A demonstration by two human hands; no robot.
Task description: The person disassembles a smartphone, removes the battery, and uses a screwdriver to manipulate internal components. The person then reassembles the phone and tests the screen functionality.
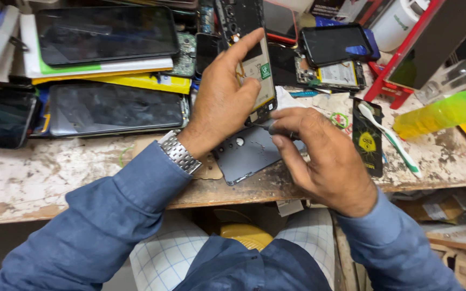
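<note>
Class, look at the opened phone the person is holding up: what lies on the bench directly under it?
Under the opened phone, held by the left hand, a grey phone back cover lies flat on the workbench. The right hand covers its right edge, so that part is hidden.

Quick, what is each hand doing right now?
Left hand: closed around the opened phone, holding it upright.
Right hand: pinching a small dark tool against the phone's lower end.

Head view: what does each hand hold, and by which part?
Left hand holds an opened phone by its long edges, lower half. Right hand pinches a thin dark tool near its tip; the kind of tool cannot be told.
</note>
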